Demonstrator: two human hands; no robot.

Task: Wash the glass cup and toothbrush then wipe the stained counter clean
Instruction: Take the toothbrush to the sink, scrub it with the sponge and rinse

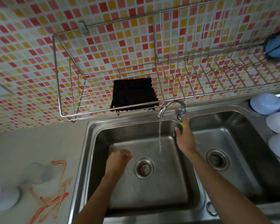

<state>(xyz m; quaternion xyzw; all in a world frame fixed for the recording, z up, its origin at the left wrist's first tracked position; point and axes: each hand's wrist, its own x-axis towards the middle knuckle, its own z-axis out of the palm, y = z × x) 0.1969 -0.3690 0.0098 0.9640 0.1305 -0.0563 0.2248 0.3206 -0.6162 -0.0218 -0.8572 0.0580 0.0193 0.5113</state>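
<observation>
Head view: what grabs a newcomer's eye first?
Probably the orange stain smeared across the counter at lower left, beside the sink's left basin. Next, the tap running a thin stream into that basin, with the right hand beside it holding a yellow-green sponge. The left hand hovers low in the basin, blurred.

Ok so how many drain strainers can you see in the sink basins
2. One drain strainer sits in the left basin, just right of the left hand. The other strainer is in the right basin, right of the right forearm. None looks hidden.
</observation>
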